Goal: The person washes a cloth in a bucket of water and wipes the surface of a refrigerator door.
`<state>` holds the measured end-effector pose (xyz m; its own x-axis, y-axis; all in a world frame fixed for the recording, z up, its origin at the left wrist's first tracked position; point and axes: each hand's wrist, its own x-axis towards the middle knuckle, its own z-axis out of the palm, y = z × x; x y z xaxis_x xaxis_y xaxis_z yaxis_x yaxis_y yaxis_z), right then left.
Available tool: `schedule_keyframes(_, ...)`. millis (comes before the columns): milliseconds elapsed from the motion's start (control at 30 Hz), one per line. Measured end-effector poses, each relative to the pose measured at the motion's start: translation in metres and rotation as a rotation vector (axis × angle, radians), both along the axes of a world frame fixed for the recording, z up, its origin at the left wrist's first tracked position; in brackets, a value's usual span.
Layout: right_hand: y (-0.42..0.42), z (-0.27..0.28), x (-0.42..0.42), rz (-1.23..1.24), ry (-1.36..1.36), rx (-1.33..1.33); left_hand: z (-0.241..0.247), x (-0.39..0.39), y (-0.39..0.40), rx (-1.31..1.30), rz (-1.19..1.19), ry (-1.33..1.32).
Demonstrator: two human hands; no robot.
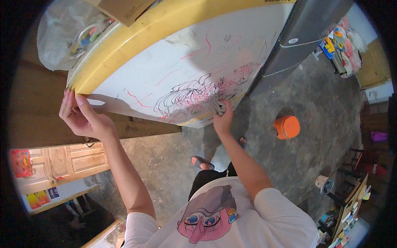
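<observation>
Before me stands a white board with a broad yellow border, scribbled over with black and red lines. The densest scribbles lie in its lower middle. My left hand pinches the board's left corner between thumb and fingers. A crumpled grey cloth is bunched in my right hand, against the scribbled surface near the lower edge. My fingers hide part of the cloth.
A cardboard box and a clear plastic bag lie behind the board's top edge. Beside it on the right rises a dark grey cabinet-like body. An orange stool stands on the concrete floor. Wooden doors are at left.
</observation>
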<state>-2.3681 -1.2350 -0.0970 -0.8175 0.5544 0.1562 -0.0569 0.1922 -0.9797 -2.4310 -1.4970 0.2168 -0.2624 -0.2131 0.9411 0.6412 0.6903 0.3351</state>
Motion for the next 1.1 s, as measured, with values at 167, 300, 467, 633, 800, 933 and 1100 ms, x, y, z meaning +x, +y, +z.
schedule_keyframes(167,-0.034,0.001,0.009,0.12,0.031,-0.013,0.0,-0.003,0.004,-0.014,0.009,0.031)
schedule_keyframes(300,-0.039,0.013,0.011,0.172,0.059,-0.002,-0.001,-0.003,0.003,0.016,0.025,-0.003)
schedule_keyframes(467,-0.001,0.013,-0.002,0.245,0.141,-0.08,0.001,-0.002,0.0,-0.007,0.029,0.015)
schedule_keyframes(633,0.073,-0.009,-0.022,0.269,0.156,0.044,0.0,-0.006,0.0,-0.066,0.107,0.022)
schedule_keyframes(800,0.145,0.001,-0.042,0.291,0.132,0.025,0.001,-0.003,-0.009,-0.084,0.17,0.065)
schedule_keyframes(933,0.201,-0.008,-0.063,0.306,0.108,0.085,0.003,-0.005,0.007,-0.033,0.243,0.053)
schedule_keyframes(1100,0.24,-0.012,-0.076,0.342,0.074,0.041,0.001,-0.004,0.014,0.03,0.248,0.026)
